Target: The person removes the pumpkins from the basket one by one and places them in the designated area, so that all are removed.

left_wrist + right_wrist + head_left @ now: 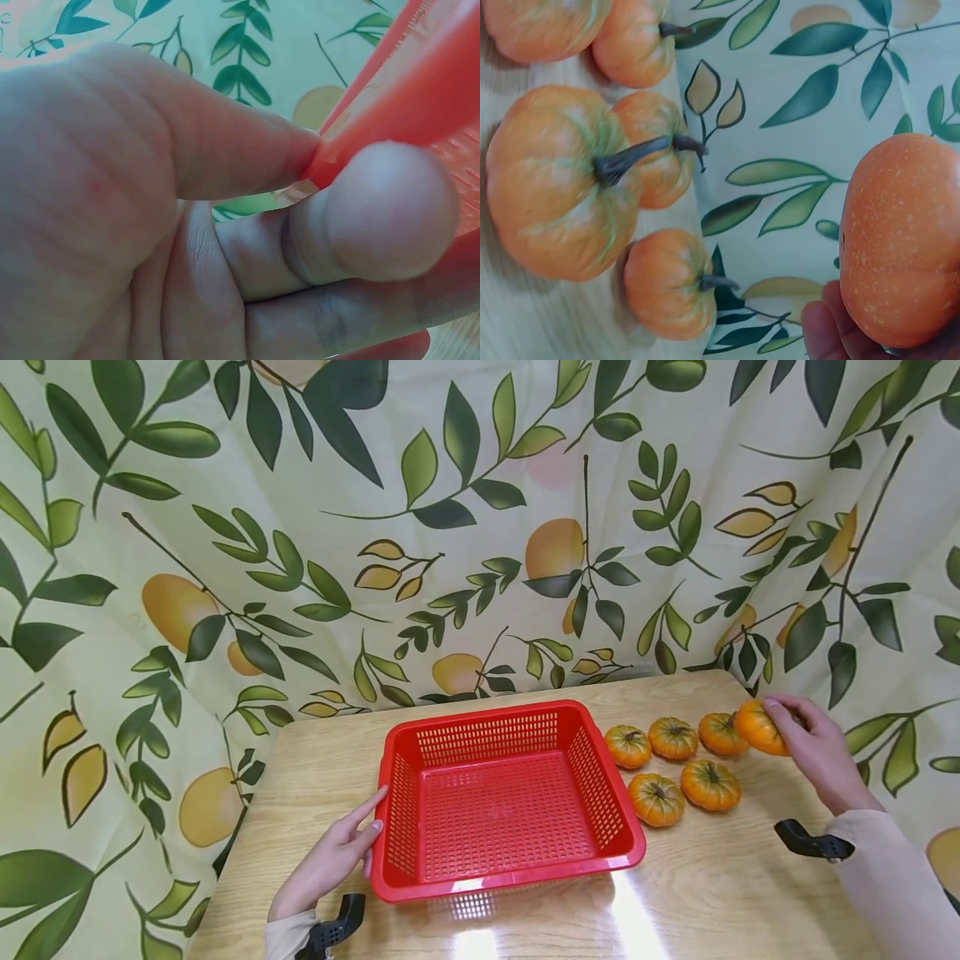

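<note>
A red plastic basket [495, 806] with slotted walls stands on the table, nothing inside it. At its left rim is my left hand [330, 864], thumb and fingers gripping the edge; the left wrist view shows the fingertips close around the red rim [420, 112]. My right hand [817, 747] holds a small orange pumpkin [760, 727] at the right end of the table. In the right wrist view this pumpkin [900, 240] shows its smooth, speckled side, with fingertips [823, 330] beneath it. Several more pumpkins [710, 785] with green-streaked tops lie between the basket and this hand.
The pumpkins sit in two loose rows, the nearest ones [656, 799] close beside the basket's right wall. A leaf-and-fruit patterned cloth [480, 527] hangs behind and at both sides of the wooden table [322, 760]. Bright reflections lie at the table's front.
</note>
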The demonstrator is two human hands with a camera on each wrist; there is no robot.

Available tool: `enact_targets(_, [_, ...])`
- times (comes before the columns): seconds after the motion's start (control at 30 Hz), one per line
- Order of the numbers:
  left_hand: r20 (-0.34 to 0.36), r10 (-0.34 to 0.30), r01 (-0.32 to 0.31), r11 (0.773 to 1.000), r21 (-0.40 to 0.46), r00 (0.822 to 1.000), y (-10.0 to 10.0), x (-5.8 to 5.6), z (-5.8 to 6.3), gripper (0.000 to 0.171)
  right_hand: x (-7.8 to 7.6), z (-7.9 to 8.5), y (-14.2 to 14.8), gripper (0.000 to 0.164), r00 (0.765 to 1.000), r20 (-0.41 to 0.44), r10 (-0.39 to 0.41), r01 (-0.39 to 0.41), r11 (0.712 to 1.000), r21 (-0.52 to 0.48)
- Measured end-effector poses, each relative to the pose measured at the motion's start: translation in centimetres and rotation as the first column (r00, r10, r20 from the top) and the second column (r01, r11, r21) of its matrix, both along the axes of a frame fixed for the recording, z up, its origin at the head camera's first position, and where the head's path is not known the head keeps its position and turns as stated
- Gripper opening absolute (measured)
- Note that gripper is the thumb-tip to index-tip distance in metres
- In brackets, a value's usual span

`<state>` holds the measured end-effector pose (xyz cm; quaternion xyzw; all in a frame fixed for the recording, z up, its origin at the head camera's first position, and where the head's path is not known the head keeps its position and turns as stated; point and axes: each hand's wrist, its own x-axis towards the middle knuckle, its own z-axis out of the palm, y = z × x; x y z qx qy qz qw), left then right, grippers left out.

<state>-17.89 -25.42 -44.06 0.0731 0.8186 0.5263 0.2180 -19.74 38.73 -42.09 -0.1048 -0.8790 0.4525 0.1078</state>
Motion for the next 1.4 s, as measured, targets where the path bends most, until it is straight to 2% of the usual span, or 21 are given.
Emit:
enact_targets(0.2, [-0.001, 0.003, -0.003, 1.0, -0.011, 1.0, 0.0, 0.0, 0.1, 0.061, 0.4, -0.8, 0.7, 0.025, 0.999, -0.005, -0.039, 0.039, 0.999, -0.033])
enact_targets(0.3, [0.004, 0.007, -0.007, 1.0, -0.015, 1.0, -0.1, 0.1, 0.0, 0.061, 0.4, -1.0, 0.9, 0.024, 0.999, -0.005, -0.044, 0.044, 0.998, -0.046])
enact_targets(0.43, [0.003, 0.003, -0.003, 1.0, -0.011, 1.0, -0.1, 0.0, -0.1, 0.062, 0.4, -1.6, 1.3, 0.058, 0.999, 0.011, -0.051, 0.052, 0.997, -0.051])
enact_targets(0.53, [-0.004, -0.004, 0.004, 1.0, -0.004, 1.0, -0.1, -0.1, -0.1, 0.062, 0.5, -2.1, 1.7, 0.07, 0.998, 0.031, -0.055, 0.057, 0.997, -0.05])
enact_targets(0.8, [-0.016, -0.001, 0.001, 1.0, -0.011, 1.0, 0.0, 0.0, -0.1, 0.061, 0.9, -3.8, 2.5, 0.073, 0.994, 0.078, -0.077, 0.078, 0.997, -0.008])
enact_targets(0.9, [-0.017, 0.002, -0.002, 1.0, -0.016, 1.0, 0.0, 0.0, 0.0, 0.061, 0.9, -4.4, 2.6, 0.079, 0.988, 0.122, -0.099, 0.098, 0.995, 0.013])
enact_targets(1.1, [-0.013, -0.003, 0.003, 1.0, -0.011, 1.0, 0.0, 0.0, 0.0, 0.061, 0.9, -5.2, 2.7, 0.086, 0.973, 0.216, -0.086, 0.092, 0.996, -0.018])
enact_targets(1.4, [-0.01, -0.007, 0.007, 1.0, -0.005, 1.0, 0.0, 0.0, 0.0, 0.061, 1.0, -6.4, 2.7, 0.082, 0.97, 0.216, -0.115, 0.116, 0.993, 0.005])
